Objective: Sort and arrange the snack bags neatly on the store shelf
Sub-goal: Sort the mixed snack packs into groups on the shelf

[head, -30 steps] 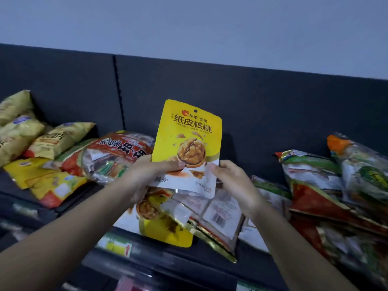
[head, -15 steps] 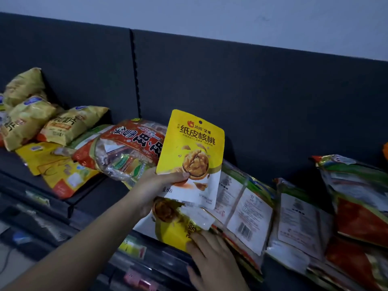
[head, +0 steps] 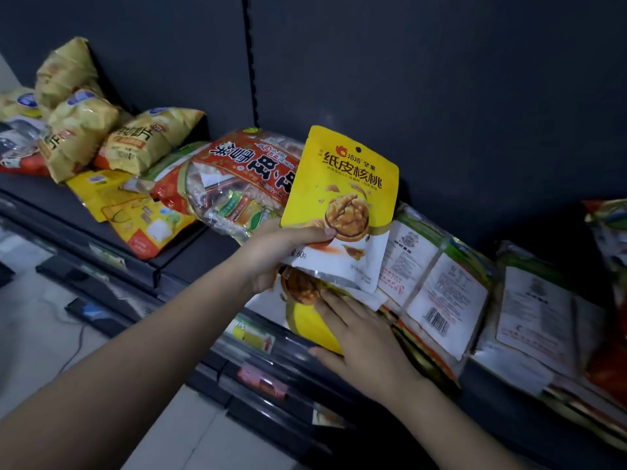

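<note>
My left hand holds a yellow walnut bag upright by its lower left edge, above the dark shelf. Below it a second yellow walnut bag lies flat at the shelf's front edge. My right hand rests on that lying bag, fingers spread over it and thumb at the shelf edge. A red and clear snack bag lies just left of the held bag.
Yellow chip bags are piled at the far left, with flat yellow packets in front. Bags with white back labels lie face down to the right. Price tag strips line the shelf fronts below.
My right hand let go of the held bag, dropped down and now lies on the flat walnut bag. The view swung right and down. My left hand keeps the bag raised.
</note>
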